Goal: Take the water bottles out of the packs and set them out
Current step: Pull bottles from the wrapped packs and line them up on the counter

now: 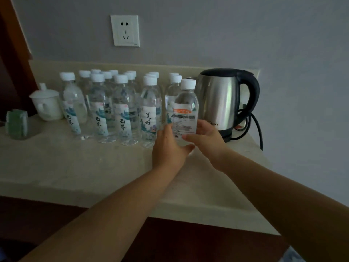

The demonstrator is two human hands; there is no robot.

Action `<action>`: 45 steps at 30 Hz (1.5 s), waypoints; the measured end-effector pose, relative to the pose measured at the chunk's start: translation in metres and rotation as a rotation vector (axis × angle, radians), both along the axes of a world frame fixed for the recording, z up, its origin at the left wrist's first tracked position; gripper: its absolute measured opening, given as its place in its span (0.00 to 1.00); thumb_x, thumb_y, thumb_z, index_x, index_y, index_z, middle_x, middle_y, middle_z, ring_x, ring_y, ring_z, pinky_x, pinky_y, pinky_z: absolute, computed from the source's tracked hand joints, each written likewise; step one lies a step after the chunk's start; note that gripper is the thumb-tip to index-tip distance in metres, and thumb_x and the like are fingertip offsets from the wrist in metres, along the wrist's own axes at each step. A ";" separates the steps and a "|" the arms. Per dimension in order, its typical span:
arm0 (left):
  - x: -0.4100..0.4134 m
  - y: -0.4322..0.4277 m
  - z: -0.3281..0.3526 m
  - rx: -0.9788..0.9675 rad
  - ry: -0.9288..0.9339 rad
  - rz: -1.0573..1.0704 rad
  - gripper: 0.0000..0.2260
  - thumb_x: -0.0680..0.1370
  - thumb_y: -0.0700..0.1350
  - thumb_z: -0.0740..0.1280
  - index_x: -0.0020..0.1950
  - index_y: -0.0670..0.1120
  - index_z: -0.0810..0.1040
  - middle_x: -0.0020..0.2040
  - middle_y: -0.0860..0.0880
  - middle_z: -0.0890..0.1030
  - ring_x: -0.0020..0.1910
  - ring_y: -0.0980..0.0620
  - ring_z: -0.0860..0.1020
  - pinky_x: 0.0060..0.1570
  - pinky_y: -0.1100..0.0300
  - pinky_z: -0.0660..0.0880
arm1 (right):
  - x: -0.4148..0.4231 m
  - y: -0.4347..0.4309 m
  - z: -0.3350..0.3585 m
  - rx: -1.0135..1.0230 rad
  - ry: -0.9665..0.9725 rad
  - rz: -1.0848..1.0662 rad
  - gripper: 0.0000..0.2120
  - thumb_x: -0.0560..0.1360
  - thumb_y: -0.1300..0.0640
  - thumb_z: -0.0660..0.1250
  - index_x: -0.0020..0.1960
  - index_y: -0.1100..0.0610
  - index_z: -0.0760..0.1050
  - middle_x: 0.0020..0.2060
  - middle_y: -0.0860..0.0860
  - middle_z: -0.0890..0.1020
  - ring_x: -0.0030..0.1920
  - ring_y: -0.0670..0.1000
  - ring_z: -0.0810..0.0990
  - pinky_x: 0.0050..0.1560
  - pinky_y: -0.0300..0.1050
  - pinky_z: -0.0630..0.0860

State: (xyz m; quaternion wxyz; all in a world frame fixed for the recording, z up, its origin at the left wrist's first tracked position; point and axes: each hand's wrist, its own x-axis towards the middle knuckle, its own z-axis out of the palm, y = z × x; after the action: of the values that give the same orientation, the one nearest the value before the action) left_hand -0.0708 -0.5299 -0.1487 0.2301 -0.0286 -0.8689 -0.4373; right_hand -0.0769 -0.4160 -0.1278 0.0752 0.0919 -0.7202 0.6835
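A clear water bottle [185, 108] with a white cap stands upright on the beige counter [75, 167], its printed label facing me. My left hand [168, 148] wraps its lower left side and my right hand [205, 138] holds its lower right side. Several more white-capped bottles [120, 108] stand in rows to its left, against the back of the counter. No pack is in view.
A steel electric kettle [220, 103] with a black handle and cord stands right behind the held bottle. A white lidded cup [46, 103] and a small green packet [16, 123] sit at the left. A wall socket [125, 31] is above.
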 end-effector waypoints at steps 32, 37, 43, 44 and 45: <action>0.005 -0.008 0.004 0.232 -0.082 0.048 0.21 0.74 0.36 0.62 0.66 0.46 0.67 0.62 0.46 0.75 0.59 0.45 0.74 0.52 0.58 0.69 | -0.023 -0.017 -0.030 0.057 0.023 -0.234 0.15 0.65 0.71 0.71 0.44 0.55 0.74 0.42 0.51 0.84 0.46 0.50 0.83 0.51 0.47 0.79; 0.006 -0.009 0.005 0.193 -0.064 0.029 0.23 0.75 0.36 0.61 0.70 0.46 0.68 0.67 0.43 0.70 0.65 0.45 0.70 0.63 0.56 0.67 | -0.022 -0.017 -0.031 0.163 0.052 -0.256 0.15 0.66 0.67 0.72 0.48 0.51 0.79 0.44 0.49 0.84 0.48 0.48 0.82 0.56 0.50 0.78; 0.011 -0.008 0.005 0.237 -0.019 0.044 0.23 0.74 0.33 0.60 0.68 0.45 0.68 0.63 0.47 0.73 0.61 0.48 0.72 0.56 0.61 0.69 | -0.022 -0.018 -0.030 0.176 0.038 -0.226 0.15 0.66 0.66 0.75 0.46 0.52 0.74 0.48 0.51 0.83 0.52 0.50 0.81 0.58 0.51 0.77; 0.011 -0.008 0.005 0.263 -0.010 0.052 0.21 0.74 0.33 0.60 0.66 0.46 0.68 0.61 0.47 0.75 0.60 0.48 0.73 0.52 0.62 0.68 | -0.023 -0.019 -0.031 0.196 0.041 -0.245 0.15 0.66 0.65 0.75 0.45 0.52 0.73 0.47 0.51 0.82 0.51 0.49 0.81 0.57 0.50 0.77; 0.011 -0.008 0.004 0.274 -0.009 0.052 0.20 0.74 0.33 0.61 0.65 0.45 0.68 0.61 0.47 0.75 0.59 0.48 0.74 0.51 0.62 0.68 | -0.023 -0.019 -0.031 0.212 0.045 -0.266 0.15 0.66 0.64 0.76 0.45 0.52 0.73 0.46 0.51 0.82 0.49 0.48 0.81 0.56 0.48 0.78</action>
State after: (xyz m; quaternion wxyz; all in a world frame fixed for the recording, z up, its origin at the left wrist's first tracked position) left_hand -0.0595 -0.5381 -0.1445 0.2393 0.0278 -0.8026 -0.5457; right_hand -0.0999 -0.4350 -0.1583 0.1708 0.0185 -0.7924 0.5854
